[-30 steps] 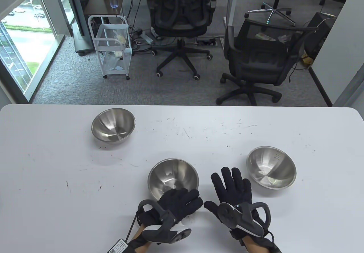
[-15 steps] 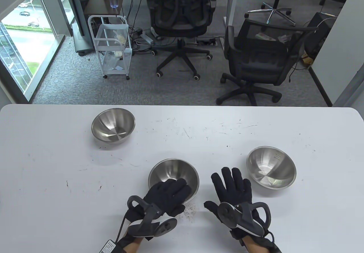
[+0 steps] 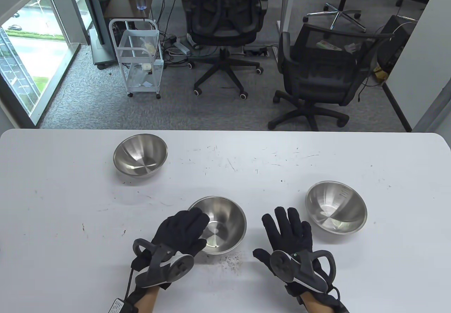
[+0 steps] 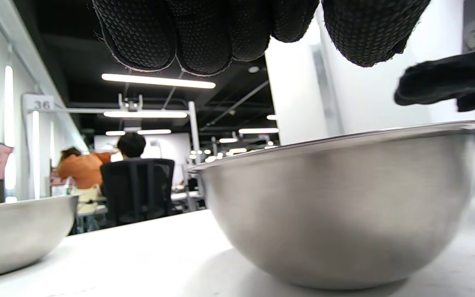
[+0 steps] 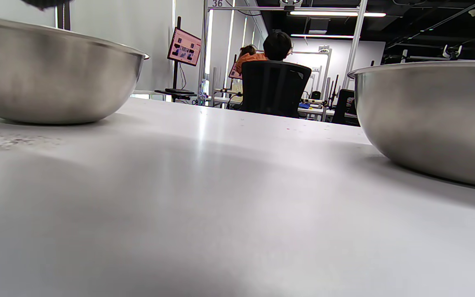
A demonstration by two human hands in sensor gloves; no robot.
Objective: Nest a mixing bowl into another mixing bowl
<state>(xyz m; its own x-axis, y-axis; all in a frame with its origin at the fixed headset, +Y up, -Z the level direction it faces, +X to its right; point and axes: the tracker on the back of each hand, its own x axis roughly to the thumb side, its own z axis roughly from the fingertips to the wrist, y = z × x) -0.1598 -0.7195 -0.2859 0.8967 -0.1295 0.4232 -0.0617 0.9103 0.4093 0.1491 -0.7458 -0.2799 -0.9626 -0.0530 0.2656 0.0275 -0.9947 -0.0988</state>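
Observation:
Three steel mixing bowls stand apart on the white table: one at the far left, one near the middle, one at the right. My left hand reaches over the middle bowl's left rim with its fingers spread. In the left wrist view its fingertips hang just above that bowl, with the thumb apart over the rim. It holds nothing. My right hand lies flat and open on the table between the middle and right bowls.
Dark crumbs lie on the table just in front of the middle bowl. The right wrist view shows the middle bowl at left and the right bowl at right. Office chairs stand beyond the far edge.
My left hand has moved left and forward, from the middle bowl's near rim to its left rim. The right hand and the bowls have not moved.

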